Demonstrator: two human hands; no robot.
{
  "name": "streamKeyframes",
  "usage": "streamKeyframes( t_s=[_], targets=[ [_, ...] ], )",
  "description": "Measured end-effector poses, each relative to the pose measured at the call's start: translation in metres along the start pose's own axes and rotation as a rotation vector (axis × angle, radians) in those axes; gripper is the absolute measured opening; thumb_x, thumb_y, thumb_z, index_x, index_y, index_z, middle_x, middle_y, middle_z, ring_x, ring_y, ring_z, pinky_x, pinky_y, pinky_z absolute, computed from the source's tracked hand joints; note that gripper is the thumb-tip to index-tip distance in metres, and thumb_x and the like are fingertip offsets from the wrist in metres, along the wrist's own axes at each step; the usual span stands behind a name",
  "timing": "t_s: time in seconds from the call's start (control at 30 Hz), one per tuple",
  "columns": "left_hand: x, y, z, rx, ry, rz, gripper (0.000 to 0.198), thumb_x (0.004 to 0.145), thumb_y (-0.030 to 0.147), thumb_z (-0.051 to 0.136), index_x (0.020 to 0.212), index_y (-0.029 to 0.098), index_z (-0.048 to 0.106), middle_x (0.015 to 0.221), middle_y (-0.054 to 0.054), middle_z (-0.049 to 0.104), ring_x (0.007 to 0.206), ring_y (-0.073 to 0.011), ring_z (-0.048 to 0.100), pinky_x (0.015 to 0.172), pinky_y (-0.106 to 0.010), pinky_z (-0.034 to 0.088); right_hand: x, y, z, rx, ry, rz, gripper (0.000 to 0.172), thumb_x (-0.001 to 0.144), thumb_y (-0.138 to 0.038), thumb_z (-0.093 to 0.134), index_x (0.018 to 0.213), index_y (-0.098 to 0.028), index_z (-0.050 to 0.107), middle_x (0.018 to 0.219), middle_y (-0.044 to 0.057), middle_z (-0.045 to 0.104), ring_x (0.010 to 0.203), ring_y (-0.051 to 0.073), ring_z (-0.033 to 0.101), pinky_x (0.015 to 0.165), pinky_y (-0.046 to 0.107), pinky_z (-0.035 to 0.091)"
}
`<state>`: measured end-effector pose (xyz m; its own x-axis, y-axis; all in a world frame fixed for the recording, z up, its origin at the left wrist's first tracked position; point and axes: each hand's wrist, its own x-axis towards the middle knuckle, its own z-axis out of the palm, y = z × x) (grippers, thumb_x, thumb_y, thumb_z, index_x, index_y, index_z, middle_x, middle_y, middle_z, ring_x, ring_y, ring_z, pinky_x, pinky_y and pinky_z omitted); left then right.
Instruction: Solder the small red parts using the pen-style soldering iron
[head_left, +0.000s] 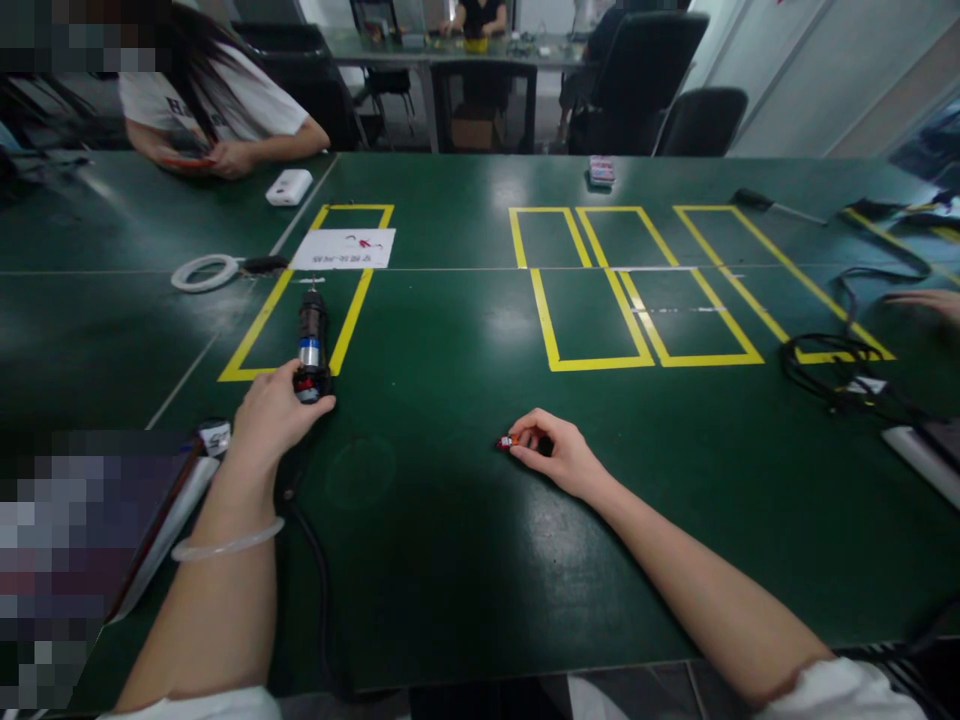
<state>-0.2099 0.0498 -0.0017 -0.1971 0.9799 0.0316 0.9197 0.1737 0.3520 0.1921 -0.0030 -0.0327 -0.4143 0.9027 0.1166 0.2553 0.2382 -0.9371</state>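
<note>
My left hand (pixel 274 415) is closed round the rear end of a corded electric screwdriver (pixel 313 325), black with a silver and blue band. The tool's bit points away from me, inside the left yellow tape frame (pixel 349 325). Its black cord (pixel 319 560) runs back toward the table's near edge. Over the green table (pixel 450 560), my right hand (pixel 559 455) pinches a small red and orange piece (pixel 507 442) between thumb and fingers. Its exact kind is too small to make out, and the fingers cover part of it.
Paper sign (pixel 345 248), white cable coil (pixel 206 272) and white box (pixel 289 187) lie at left. More yellow tape frames (pixel 600 362), a black cable bundle (pixel 832 355), a screwdriver (pixel 754 198) and a small pack (pixel 601 171) are at right. A person (pixel 217 110) sits across.
</note>
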Motion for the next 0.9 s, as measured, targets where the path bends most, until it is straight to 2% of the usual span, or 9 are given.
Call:
streamKeyframes(
  t_s=[0.1,0.23,0.37,0.57,0.73,0.9],
  targets=[
    [-0.013,0.030,0.004,0.198,0.004,-0.060,0.074,0.076,0.051,0.060,0.137,0.011,0.045,0.123,-0.020,0.056,0.116,-0.0410,0.053,0.090,-0.051,0.046,0.000,0.002,0.001,0.008,0.009,0.005,0.014,0.083,-0.022,0.066,0.097,-0.018,0.063,0.081,0.001,0.061,0.069,0.012,0.057,0.064,0.026,0.046],
    [-0.029,0.066,0.011,0.227,-0.049,-0.022,0.074,0.079,0.051,0.057,0.141,0.014,0.041,0.127,-0.019,0.053,0.115,-0.0356,0.055,0.093,-0.046,0.048,0.000,0.003,0.001,0.031,0.028,0.017,0.015,0.084,-0.024,0.066,0.097,-0.018,0.064,0.082,0.002,0.061,0.067,0.012,0.055,0.062,0.025,0.046],
    [-0.046,0.096,0.024,0.185,-0.086,0.103,0.073,0.081,0.049,0.056,0.142,0.014,0.039,0.127,-0.017,0.052,0.114,-0.0318,0.055,0.091,-0.042,0.049,0.001,0.003,0.001,0.040,0.049,0.023,0.015,0.084,-0.025,0.066,0.098,-0.018,0.064,0.081,0.002,0.062,0.064,0.011,0.053,0.060,0.025,0.045],
    [-0.075,0.139,0.048,0.104,-0.071,0.328,0.070,0.081,0.045,0.060,0.141,0.015,0.038,0.125,-0.014,0.053,0.111,-0.0278,0.055,0.091,-0.037,0.049,0.001,0.008,0.001,-0.023,0.106,-0.030,0.014,0.086,-0.024,0.065,0.098,-0.019,0.064,0.089,0.004,0.063,0.074,0.014,0.058,0.066,0.027,0.047],
    [-0.095,0.168,0.062,0.058,-0.063,0.435,0.076,0.078,0.051,0.065,0.141,0.017,0.038,0.121,-0.012,0.054,0.109,-0.0264,0.055,0.086,-0.035,0.051,0.000,0.010,0.000,-0.106,0.147,-0.042,0.012,0.086,-0.022,0.064,0.098,-0.020,0.063,0.088,0.003,0.063,0.076,0.015,0.058,0.067,0.028,0.048],
    [-0.104,0.181,0.068,0.062,-0.081,0.463,0.079,0.078,0.052,0.066,0.142,0.016,0.037,0.123,-0.012,0.053,0.109,-0.0258,0.054,0.082,-0.034,0.052,0.001,0.008,-0.002,-0.189,0.175,-0.058,0.012,0.085,-0.017,0.064,0.097,-0.019,0.062,0.086,0.002,0.061,0.075,0.015,0.058,0.067,0.028,0.047]
  ],
)
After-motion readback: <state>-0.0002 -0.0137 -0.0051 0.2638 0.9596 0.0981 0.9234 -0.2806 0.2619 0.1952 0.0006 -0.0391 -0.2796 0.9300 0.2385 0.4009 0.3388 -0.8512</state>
